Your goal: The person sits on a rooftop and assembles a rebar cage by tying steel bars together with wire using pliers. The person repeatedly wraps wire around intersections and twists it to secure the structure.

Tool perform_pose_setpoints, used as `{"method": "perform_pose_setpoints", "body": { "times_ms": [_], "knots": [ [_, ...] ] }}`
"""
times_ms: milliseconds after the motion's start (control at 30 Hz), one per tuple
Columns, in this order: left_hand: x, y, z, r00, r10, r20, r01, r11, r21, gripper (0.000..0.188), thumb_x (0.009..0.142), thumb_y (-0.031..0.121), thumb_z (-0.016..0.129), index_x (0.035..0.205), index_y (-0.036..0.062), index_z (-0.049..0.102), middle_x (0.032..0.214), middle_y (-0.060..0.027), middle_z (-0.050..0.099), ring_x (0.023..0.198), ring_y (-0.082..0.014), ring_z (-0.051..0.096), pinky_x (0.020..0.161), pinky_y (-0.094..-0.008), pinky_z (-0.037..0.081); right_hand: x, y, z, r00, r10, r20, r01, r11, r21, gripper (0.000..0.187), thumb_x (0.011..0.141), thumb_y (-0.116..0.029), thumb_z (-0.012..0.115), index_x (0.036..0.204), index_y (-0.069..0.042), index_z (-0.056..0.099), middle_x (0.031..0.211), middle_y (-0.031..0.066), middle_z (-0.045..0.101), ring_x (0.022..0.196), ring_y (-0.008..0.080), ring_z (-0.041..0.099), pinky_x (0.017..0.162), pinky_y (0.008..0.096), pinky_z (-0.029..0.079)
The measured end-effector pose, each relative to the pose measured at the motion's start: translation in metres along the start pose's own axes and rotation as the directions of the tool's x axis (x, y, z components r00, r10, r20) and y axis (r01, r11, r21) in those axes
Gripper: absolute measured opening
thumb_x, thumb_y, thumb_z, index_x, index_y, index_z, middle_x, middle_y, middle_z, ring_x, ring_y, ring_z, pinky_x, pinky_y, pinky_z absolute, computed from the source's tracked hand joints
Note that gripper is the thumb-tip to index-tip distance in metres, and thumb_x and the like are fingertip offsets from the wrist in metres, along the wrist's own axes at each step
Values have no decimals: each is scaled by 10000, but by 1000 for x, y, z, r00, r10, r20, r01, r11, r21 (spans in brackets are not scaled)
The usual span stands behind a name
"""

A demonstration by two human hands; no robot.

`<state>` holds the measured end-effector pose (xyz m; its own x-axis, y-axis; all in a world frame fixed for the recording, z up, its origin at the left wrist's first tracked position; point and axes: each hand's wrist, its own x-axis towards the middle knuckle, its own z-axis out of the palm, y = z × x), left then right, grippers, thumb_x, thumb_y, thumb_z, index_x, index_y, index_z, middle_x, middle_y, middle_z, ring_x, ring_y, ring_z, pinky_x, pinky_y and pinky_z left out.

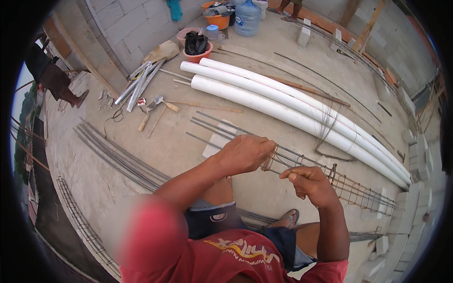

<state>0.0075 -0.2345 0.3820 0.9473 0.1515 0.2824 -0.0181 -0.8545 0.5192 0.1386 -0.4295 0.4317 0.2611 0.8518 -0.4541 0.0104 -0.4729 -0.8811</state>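
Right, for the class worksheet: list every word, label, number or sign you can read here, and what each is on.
Red shirt: white and yellow lettering across the front, partly legible; I won't copy it out.
Dark shorts: small round emblem, too small to read.
Blue water bottle: small markings, too small to read.

Red printed T-shirt (207, 257), navy shorts (200, 225), flip-flop (294, 215).

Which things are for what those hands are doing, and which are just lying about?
Seemingly part of the job:
metal rods
wire rings at the left hand

Apparently just lying about:
white pipes
blue water bottle
black bag
wooden-handled tools
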Motion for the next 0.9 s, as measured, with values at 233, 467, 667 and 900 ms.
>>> {"method": "perform_pose_setpoints", "body": {
  "times_ms": [233,467,667,900],
  "knots": [
    [5,-7,8,999,19,-50,-24,993,-118,221,876,157,597,1051,25,616,883,-158,656,853,-317,640,736,-390,504,5,14,-4,1000,-18,13,17,995,96,313,948,-268,551,1066,5,648,583,-41,417,532,63,388,507,239,352],
    [0,-8,1,940,-24,341,321,404,-857,298,966,258,548,1108,3,604,906,-88,654,874,-183,629,819,-334,496,6,29,2,925,-230,-303,216,973,-79,192,943,-196,579,979,-15,631,667,1,527,605,92,467,560,259,392],
    [-6,-3,13,924,-31,382,371,-175,-912,281,960,297,555,1031,25,565,837,-59,618,825,-165,621,787,-325,494,6,26,5,822,-429,-375,243,860,-450,164,907,-133,613,968,15,646,736,100,631,638,171,574,608,309,458],
    [-8,5,29,958,-282,54,205,537,-818,93,923,137,564,930,45,552,755,-76,613,721,-215,629,667,-335,495,4,36,9,823,-503,-264,275,760,-589,149,896,-127,612,965,-8,670,837,167,668,739,295,656,671,370,487]
  ]
}}
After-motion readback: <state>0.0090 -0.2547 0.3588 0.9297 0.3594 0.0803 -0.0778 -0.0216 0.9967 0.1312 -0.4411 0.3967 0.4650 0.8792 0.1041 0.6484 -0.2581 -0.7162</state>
